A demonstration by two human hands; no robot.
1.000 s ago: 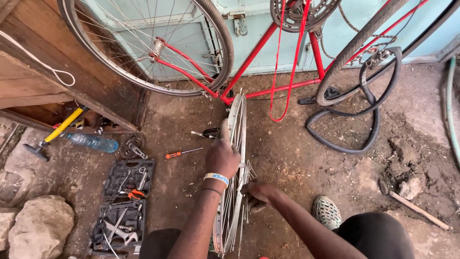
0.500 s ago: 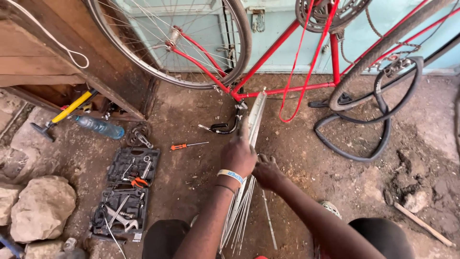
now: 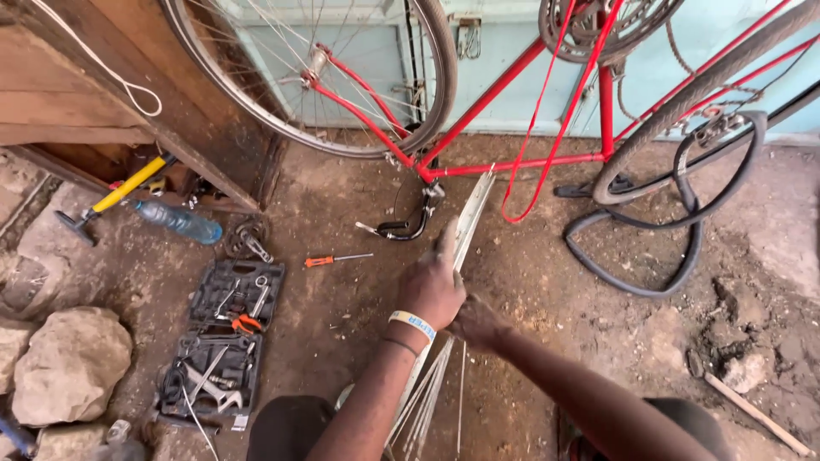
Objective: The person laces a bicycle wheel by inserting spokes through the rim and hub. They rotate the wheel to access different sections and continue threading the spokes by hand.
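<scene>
One view, head camera, looking down at bare ground.

Bare wheel rim [image 3: 468, 224]: silver, stood on edge, running from centre of frame toward 12 o'clock; loose spokes [image 3: 431, 388] fanned out below it toward 6 o'clock.

Left hand [image 3: 431, 286]: closed over the rim's upper edge, fingers wrapped around it; a light wristband [image 3: 412, 323] on the wrist.

Right hand [image 3: 477, 324]: just at 3 o'clock of the left hand, touching the rim's far side among the spokes; whether it gripped a spoke or merely rested could not be told, the fingers being hidden.

Red bicycle frame [image 3: 504, 162]: upturned, at 12 o'clock of the hands, one tyred wheel [image 3: 440, 77] mounted at 11 o'clock.

Black loose tyre [image 3: 683, 248]: looped on the ground at 2 o'clock.

Orange-handled screwdriver [image 3: 329, 259]: on the ground at 10 o'clock of the left hand, near it.

Open black tool case [image 3: 218, 337]: at 9 o'clock, holding spanners and pliers.

Plastic water bottle [image 3: 178, 222] and yellow-shafted pump [image 3: 115, 198]: at 10 o'clock, well apart from the hands, beside wooden planks [image 3: 60, 102].

Pale rock [image 3: 68, 363]: at 8 o'clock, beside the case.
</scene>
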